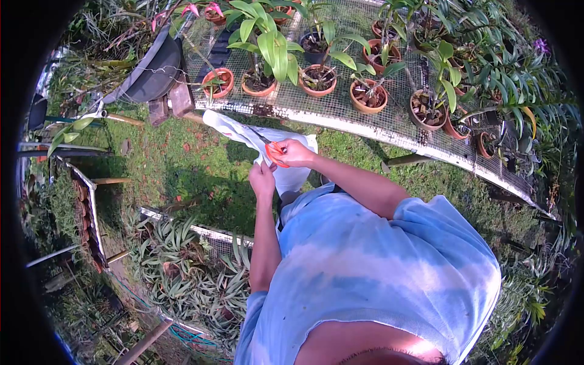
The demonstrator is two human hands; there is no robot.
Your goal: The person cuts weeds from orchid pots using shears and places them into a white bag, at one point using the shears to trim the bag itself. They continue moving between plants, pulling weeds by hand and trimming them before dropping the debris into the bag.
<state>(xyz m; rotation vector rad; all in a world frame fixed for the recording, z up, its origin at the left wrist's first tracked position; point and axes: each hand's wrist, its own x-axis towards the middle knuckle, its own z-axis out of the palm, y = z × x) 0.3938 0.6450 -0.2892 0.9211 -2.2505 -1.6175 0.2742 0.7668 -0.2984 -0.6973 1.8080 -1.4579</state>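
From my end I'm seeing the R hand (294, 153) closing round the orange handles of the scissors (273, 150), blades lying along the white sheet (295, 180); can't tell blade gap. L hand (263, 180) is pinching the sheet's near edge, fingers mostly curled in. Progress, AFAICT: cutting's prob. underway, w/ no loose cut piece showing; a long stretch is hanging below the hands, so most is prob. uncut. Sheet's sitting btwn the person's body and the mesh bench (344, 123), over grass (337, 146). It's looking thin, smooth, creased, poss. plastic; bench wire's forming small squares, and round clay pots (367, 108) are standing on it.
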